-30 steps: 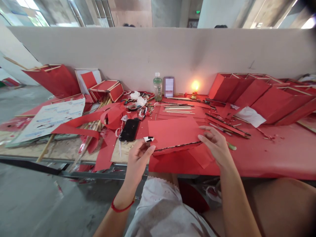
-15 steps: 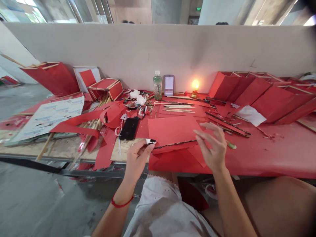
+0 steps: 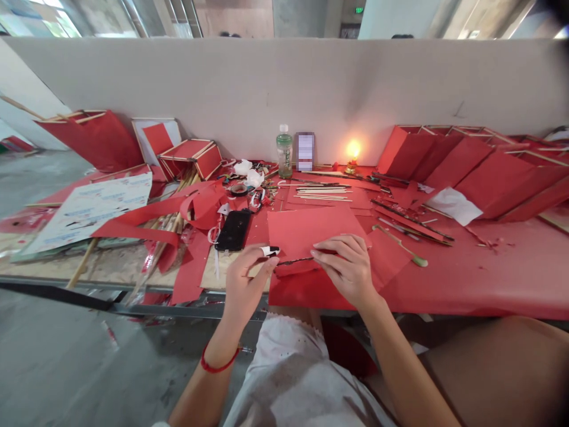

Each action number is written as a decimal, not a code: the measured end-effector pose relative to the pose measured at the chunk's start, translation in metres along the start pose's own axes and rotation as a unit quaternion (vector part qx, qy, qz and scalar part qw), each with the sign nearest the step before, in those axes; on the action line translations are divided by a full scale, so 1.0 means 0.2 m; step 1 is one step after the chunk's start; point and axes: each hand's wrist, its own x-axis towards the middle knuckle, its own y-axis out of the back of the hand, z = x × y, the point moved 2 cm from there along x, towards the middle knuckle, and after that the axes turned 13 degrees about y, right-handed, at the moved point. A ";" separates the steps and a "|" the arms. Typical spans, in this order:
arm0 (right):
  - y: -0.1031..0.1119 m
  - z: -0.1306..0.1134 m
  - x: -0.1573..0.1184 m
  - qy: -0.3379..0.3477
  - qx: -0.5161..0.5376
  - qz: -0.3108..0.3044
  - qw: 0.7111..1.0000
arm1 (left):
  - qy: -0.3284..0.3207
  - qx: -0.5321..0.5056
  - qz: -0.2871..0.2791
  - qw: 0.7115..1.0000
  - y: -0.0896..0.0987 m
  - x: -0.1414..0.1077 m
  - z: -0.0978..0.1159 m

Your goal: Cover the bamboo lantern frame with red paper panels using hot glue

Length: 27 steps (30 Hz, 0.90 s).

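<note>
A thin dark-edged strip (image 3: 296, 261) runs along the near part of a red sheet (image 3: 306, 231) on the table. My left hand (image 3: 249, 270) pinches the strip's left end; black and white wrapping shows on one finger. My right hand (image 3: 347, 264) has its fingers together on the strip farther right, and they hide the strip's right part. Under the strip lies more red paper (image 3: 302, 290). Beyond the sheet rest several pale thin sticks (image 3: 323, 193).
A black phone (image 3: 233, 230) lies left of the sheet. Behind stand a bottle (image 3: 284, 155), an upright phone (image 3: 305, 152) and a lit flame lamp (image 3: 351, 159). Red box shapes (image 3: 466, 166) line the back right. A green-ended tool (image 3: 418, 260) lies right of my right hand.
My right hand has moved left and its spread fingers have closed on the strip. The green-ended tool is now more visible. My left hand has hardly moved.
</note>
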 end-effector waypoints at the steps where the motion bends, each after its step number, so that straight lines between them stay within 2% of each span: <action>1: 0.00 0.00 0.00 0.004 -0.002 0.002 1.000 | -0.051 0.035 0.037 0.997 0.01 -0.01 0.03; 3: 0.00 -0.01 0.00 0.012 -0.006 0.006 1.000 | -0.159 0.110 0.083 0.978 0.01 -0.03 0.07; 4: 0.00 -0.01 0.00 0.016 -0.007 0.009 1.000 | -0.208 0.143 0.077 0.965 0.00 -0.03 0.09; 7: -0.01 0.00 0.00 0.020 -0.010 0.009 1.000 | -0.302 0.205 -0.003 0.931 -0.03 -0.04 0.11; 9: -0.01 0.00 -0.01 0.019 -0.015 0.003 1.000 | -0.320 0.205 -0.020 0.925 -0.04 -0.02 0.09; 13: -0.02 0.00 0.01 0.015 -0.023 -0.007 1.000 | -0.335 0.171 0.001 0.927 -0.05 0.04 0.05; 17: 0.03 0.02 0.00 0.012 -0.018 -0.033 0.999 | -0.340 0.150 0.006 0.929 -0.05 0.08 0.02; 19: 0.10 0.13 -0.04 -0.058 -0.049 -0.043 0.996 | -0.339 0.141 0.005 0.930 -0.05 0.09 0.02; 21: 0.21 0.32 -0.12 -0.180 -0.124 -0.016 0.976 | -0.340 0.137 0.008 0.930 -0.05 0.10 0.02; 23: 0.31 0.55 -0.21 -0.252 -0.185 0.002 0.950 | -0.343 0.140 0.014 0.929 -0.05 0.10 0.02; 25: 0.38 0.77 -0.28 -0.291 -0.212 -0.031 0.932 | -0.349 0.150 0.012 0.925 -0.04 0.09 0.01; 27: 0.39 0.94 -0.33 -0.303 -0.215 -0.087 0.924 | -0.364 0.159 0.012 0.918 -0.04 0.09 -0.01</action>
